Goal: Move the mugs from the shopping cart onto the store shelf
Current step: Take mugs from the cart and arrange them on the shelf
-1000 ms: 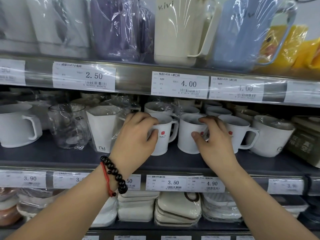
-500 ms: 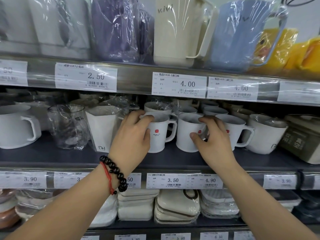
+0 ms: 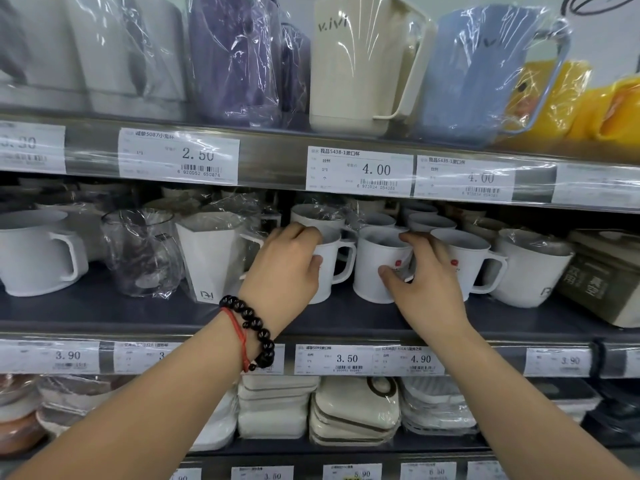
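Two white mugs with a small red logo stand on the dark middle shelf. My left hand, with a black bead bracelet at the wrist, grips the left mug round its body. My right hand grips the right mug, thumb low on its front, fingers over its rim. A third white mug of the same kind stands just right of my right hand. More such mugs fill the row behind. The shopping cart is out of view.
On the same shelf stand a wrapped angular white cup, a clear wrapped cup, a big white mug at left and a wrapped white mug at right. Tall wrapped jugs fill the shelf above; price tags line the shelf edges.
Both hands have stayed on their mugs. The left hand has slid a little further round its mug and now hides its logo. The view has shifted slightly.
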`<control>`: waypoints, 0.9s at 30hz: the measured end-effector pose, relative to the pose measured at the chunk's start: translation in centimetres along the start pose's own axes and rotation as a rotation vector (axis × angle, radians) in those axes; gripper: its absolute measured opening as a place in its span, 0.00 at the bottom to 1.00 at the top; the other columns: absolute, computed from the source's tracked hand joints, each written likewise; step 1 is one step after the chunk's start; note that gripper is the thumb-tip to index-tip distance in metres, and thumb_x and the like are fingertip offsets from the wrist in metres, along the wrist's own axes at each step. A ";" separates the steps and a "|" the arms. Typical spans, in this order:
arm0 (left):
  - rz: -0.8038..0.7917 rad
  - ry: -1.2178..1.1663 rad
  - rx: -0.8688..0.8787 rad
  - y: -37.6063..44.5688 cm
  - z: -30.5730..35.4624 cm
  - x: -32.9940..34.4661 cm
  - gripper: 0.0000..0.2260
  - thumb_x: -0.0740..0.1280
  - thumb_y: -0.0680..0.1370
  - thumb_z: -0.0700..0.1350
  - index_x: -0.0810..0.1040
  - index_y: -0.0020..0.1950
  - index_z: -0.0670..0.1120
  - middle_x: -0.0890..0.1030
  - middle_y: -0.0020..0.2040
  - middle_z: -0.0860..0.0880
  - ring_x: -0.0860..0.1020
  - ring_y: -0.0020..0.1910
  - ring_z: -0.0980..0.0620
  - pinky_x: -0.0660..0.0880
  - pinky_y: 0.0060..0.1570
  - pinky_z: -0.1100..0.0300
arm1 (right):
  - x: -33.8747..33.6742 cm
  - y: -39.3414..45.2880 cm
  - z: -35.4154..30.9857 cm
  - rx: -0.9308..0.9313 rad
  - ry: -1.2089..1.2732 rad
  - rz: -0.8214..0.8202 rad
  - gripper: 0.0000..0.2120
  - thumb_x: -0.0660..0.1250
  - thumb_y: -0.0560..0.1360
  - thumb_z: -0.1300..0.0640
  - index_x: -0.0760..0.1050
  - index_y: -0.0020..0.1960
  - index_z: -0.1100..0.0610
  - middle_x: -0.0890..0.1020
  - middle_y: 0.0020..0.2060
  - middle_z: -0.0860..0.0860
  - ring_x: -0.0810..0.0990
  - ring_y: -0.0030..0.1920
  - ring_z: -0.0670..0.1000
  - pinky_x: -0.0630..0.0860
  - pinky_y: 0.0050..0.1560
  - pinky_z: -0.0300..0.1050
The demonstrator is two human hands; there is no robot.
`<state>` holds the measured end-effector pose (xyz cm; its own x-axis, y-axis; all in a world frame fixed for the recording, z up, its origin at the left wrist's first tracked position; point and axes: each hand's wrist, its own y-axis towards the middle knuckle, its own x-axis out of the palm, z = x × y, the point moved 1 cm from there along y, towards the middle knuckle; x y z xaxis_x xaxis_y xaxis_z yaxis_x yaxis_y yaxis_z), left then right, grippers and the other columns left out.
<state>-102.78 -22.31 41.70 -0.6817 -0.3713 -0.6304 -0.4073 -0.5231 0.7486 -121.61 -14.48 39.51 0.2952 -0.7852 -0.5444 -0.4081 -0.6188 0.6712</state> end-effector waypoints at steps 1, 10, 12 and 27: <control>-0.002 0.002 -0.004 0.0 0.0 0.1 0.07 0.68 0.73 0.37 0.78 0.50 0.39 0.78 0.50 0.42 0.74 0.49 0.40 0.65 0.45 0.56 | -0.1 0.0 -0.1 0.003 0.000 0.000 0.26 0.71 0.73 0.52 0.68 0.69 0.51 0.70 0.66 0.50 0.72 0.61 0.52 0.72 0.54 0.49; 0.066 -0.095 -0.048 -1.0 1.0 -1.3 0.13 0.70 0.73 0.41 0.78 0.57 0.43 0.76 0.58 0.47 0.74 0.56 0.47 0.65 0.55 0.65 | -0.7 -0.5 0.0 -0.020 0.061 -0.011 0.29 0.71 0.72 0.51 0.65 0.70 0.50 0.67 0.68 0.48 0.68 0.65 0.48 0.69 0.55 0.44; 0.117 -0.150 -0.035 -2.0 0.9 -2.4 0.12 0.69 0.73 0.41 0.78 0.57 0.43 0.76 0.57 0.49 0.74 0.57 0.51 0.66 0.57 0.66 | -1.1 -1.0 -0.1 -0.065 0.115 0.043 0.27 0.72 0.72 0.54 0.68 0.68 0.51 0.68 0.67 0.47 0.68 0.64 0.46 0.68 0.55 0.42; 0.301 0.019 -0.229 -5.9 -8.6 -10.5 0.13 0.70 0.72 0.37 0.78 0.56 0.43 0.76 0.53 0.50 0.74 0.53 0.49 0.70 0.56 0.59 | 2.5 -3.7 -14.1 -0.301 0.436 -0.284 0.17 0.71 0.73 0.57 0.71 0.56 0.42 0.72 0.48 0.37 0.73 0.50 0.39 0.70 0.45 0.29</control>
<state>-87.99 -21.93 42.12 -0.7381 -0.5473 -0.3945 -0.0429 -0.5455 0.8370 -107.18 -14.44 42.77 0.7097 -0.4865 -0.5096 -0.0178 -0.7355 0.6773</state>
